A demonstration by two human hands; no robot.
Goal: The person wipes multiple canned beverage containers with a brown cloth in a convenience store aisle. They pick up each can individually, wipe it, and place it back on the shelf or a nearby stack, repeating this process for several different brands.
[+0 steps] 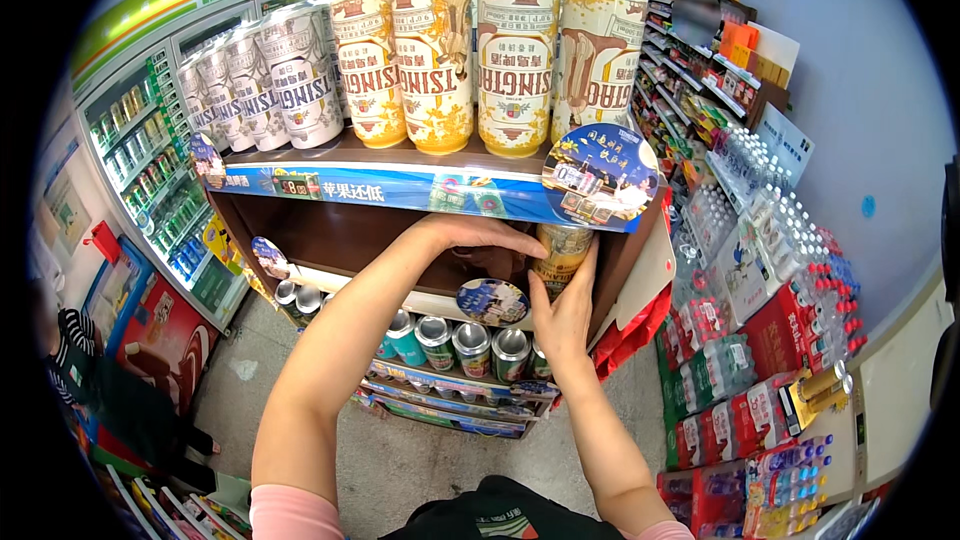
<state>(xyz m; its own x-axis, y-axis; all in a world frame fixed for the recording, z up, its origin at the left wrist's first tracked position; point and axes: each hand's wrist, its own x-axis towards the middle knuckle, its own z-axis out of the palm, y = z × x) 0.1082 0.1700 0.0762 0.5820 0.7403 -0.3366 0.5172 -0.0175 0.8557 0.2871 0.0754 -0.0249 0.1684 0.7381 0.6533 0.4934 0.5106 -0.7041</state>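
Note:
A gold beer can (564, 255) stands at the right end of the shelf below the top one, between my two hands. My right hand (568, 307) wraps its right side and front, thumb on the left. My left hand (487, 234) reaches in under the upper shelf's blue edge strip, its fingertips at the can's upper left; part of it is hidden by the strip. Above, yellow-and-white Tsingtao cans (433, 67) and white Tsingtao cans (300, 79) stand in rows on the top shelf (360, 150).
Lower shelves hold several cans (472, 349). Round promotional signs (493, 302) stick out from the shelf edges. On the right are packs of bottled drinks (731, 420) and a stocked wall shelf (675, 75). Glass-door coolers (142, 165) and another person (112, 390) are at the left.

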